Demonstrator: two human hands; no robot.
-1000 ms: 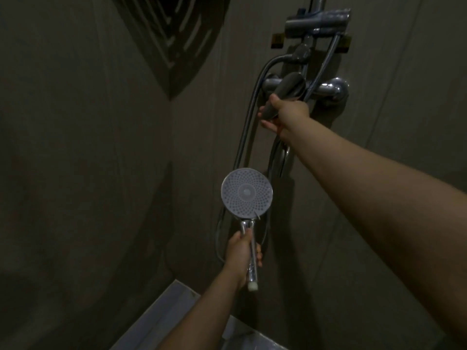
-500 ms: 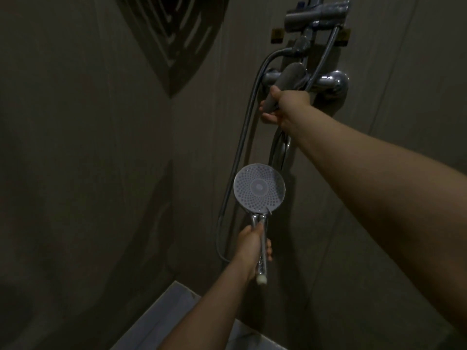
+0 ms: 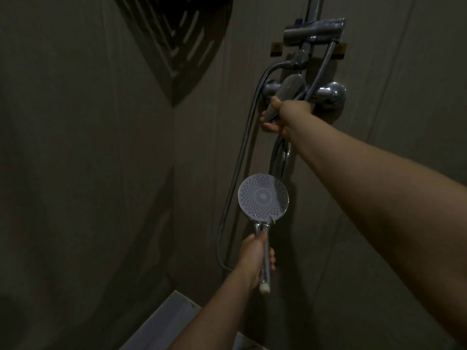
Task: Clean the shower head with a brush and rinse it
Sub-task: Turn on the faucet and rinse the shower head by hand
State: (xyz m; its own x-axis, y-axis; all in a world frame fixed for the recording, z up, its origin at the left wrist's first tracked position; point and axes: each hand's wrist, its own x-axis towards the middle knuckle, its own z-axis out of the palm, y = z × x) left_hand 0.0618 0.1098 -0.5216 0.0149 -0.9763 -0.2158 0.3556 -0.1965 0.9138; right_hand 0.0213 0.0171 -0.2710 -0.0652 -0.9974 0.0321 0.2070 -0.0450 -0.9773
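Nearest to us, our left hand grips the handle of the round chrome shower head, whose face stands above it. Farther, our right hand curls around the grey metal tap lever on the wall.

Shower head: pale grey-white round face patterned with concentric rings of small dark nozzle dots about a plain central disc; rim and handle bright chrome, with a cream-white tip at the handle's lower end. Hose: dull silver-grey. Mixer tap and its lever: polished chrome with darker grey reflections. Wall: muted brown-grey with faint vertical streaking. Corner shelf: near black, pierced by lighter elongated slots. Two small brown-amber squares flank the upper grey bracket. Ledge at bottom: light grey.
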